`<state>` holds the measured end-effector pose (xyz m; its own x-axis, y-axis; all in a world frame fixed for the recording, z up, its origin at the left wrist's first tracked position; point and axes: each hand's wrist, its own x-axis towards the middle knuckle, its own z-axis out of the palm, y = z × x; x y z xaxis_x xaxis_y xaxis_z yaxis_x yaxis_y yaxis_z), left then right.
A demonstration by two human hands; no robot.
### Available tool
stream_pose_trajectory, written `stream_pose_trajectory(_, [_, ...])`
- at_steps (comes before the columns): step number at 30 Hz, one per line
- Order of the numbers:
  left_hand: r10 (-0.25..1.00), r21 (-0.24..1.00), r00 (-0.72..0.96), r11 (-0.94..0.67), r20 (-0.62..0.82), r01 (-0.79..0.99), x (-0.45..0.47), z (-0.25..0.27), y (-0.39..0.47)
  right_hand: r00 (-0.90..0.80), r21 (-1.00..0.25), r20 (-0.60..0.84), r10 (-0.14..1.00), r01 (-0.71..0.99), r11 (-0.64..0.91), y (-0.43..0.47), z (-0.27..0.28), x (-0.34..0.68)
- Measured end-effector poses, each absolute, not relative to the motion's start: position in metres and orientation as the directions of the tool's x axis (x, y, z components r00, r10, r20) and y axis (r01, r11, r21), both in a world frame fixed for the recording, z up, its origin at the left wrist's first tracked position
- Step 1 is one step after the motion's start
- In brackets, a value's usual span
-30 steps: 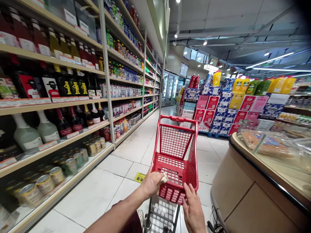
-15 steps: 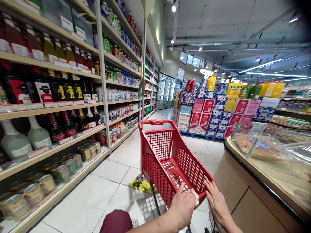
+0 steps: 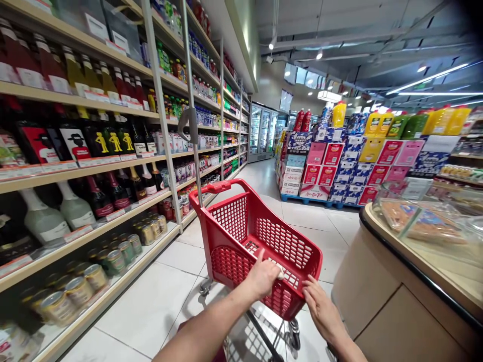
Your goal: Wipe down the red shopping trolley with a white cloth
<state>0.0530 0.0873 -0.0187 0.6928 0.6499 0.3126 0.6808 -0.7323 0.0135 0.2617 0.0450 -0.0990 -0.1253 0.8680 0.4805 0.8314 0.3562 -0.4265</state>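
A red plastic shopping cart (image 3: 234, 264) stands on the tiled floor before me, its perforated basket empty and its handle at the far left. My left hand (image 3: 264, 277) is closed over the near side of the basket's rim. A bit of white crumpled material, perhaps a cloth or tissue (image 3: 280, 273), shows at its fingers; most of it is hidden. At the near right corner, my right hand (image 3: 320, 304) lies with outstretched fingers against the rim. A metal pole (image 3: 193, 136) with a grey clip rises from the handle end.
Shelves of bottles and cans (image 3: 90, 166) line the left side. A rounded counter (image 3: 381, 271) with packaged food stands close on the right. Stacked drink cartons (image 3: 326, 168) sit on a blue pallet ahead, with glass-door fridges (image 3: 262, 128) farther back.
The cart has shifted and turned to the left, its handle end now nearer the shelves. Both hands have moved left with it. The yellow floor sign has gone out of sight.
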Motion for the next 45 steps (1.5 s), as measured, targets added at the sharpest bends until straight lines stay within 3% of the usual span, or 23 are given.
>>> stream_pose_trajectory(5, [0.653,-0.069,0.656,-0.687,0.378,0.724,-0.001,-0.004,0.093,-0.086,-0.447,0.379,0.921,0.855,0.264,0.052,-0.096,0.288])
stream_pose_trajectory(11, [0.605,-0.126,0.48,-0.532,0.636,0.837,-0.057,-0.001,0.089,0.119,-0.431,0.217,0.969,0.902,-0.015,0.054,-0.083,0.268])
stream_pose_trajectory(16, [0.565,-0.244,0.587,-0.567,0.58,0.787,-0.048,-0.011,0.077,0.085,-0.396,0.213,0.973,0.918,0.006,0.056,-0.077,0.249])
stream_pose_trajectory(19, [0.597,-0.253,0.534,-0.492,0.598,0.833,-0.085,0.012,0.066,0.088,-0.39,0.207,0.974,0.921,-0.001,0.06,-0.08,0.256])
stream_pose_trajectory(23, [0.651,-0.129,0.302,-0.3,0.696,0.945,-0.125,0.045,0.047,0.112,-0.421,0.222,0.969,0.907,-0.008,0.069,-0.084,0.268])
stream_pose_trajectory(26, [0.671,-0.031,0.192,-0.244,0.716,0.969,-0.114,0.052,0.045,0.169,-0.477,0.28,0.945,0.879,-0.016,0.069,-0.074,0.254])
stream_pose_trajectory(28, [0.702,0.058,0.168,-0.286,0.692,0.956,-0.094,0.052,0.049,0.195,-0.541,0.406,0.893,0.839,0.063,0.064,-0.059,0.221])
stream_pose_trajectory(30, [0.742,0.239,0.105,-0.343,0.662,0.908,-0.071,0.05,0.056,0.107,-0.614,0.534,0.838,0.731,0.297,0.058,-0.04,0.169])
stream_pose_trajectory(32, [0.79,0.518,-0.029,-0.373,0.613,0.77,-0.049,0.049,0.06,0.015,-0.686,0.586,0.81,0.54,0.487,0.055,-0.022,0.111])
stream_pose_trajectory(34, [0.863,0.794,-0.127,-0.381,0.49,0.474,-0.033,0.049,0.06,0.026,-0.736,0.602,0.798,0.405,0.542,0.056,-0.007,0.064])
stream_pose_trajectory(36, [0.938,0.938,-0.089,-0.324,0.336,0.125,-0.027,0.049,0.058,0.084,-0.762,0.606,0.791,0.348,0.547,0.061,0.003,0.04])
stream_pose_trajectory(38, [0.964,0.964,0.028,-0.264,0.265,-0.04,-0.033,0.053,0.054,0.108,-0.749,0.632,0.767,0.339,0.569,0.069,0.008,0.037])
stream_pose_trajectory(39, [0.96,0.962,0.06,-0.273,0.273,-0.012,-0.042,0.057,0.053,0.104,-0.729,0.657,0.747,0.344,0.592,0.073,0.011,0.039])
stream_pose_trajectory(41, [0.93,0.908,0.015,-0.363,0.368,0.208,-0.066,0.065,0.053,0.102,-0.678,0.711,0.696,0.365,0.638,0.081,0.016,0.043])
stream_pose_trajectory(43, [0.827,0.757,-0.124,-0.428,0.548,0.493,-0.092,0.071,0.055,0.105,-0.63,0.754,0.648,0.393,0.67,0.085,0.023,0.032])
stream_pose_trajectory(45, [0.713,0.616,-0.153,-0.452,0.684,0.645,-0.112,0.072,0.059,0.066,-0.589,0.782,0.62,0.405,0.699,0.087,0.03,0.006])
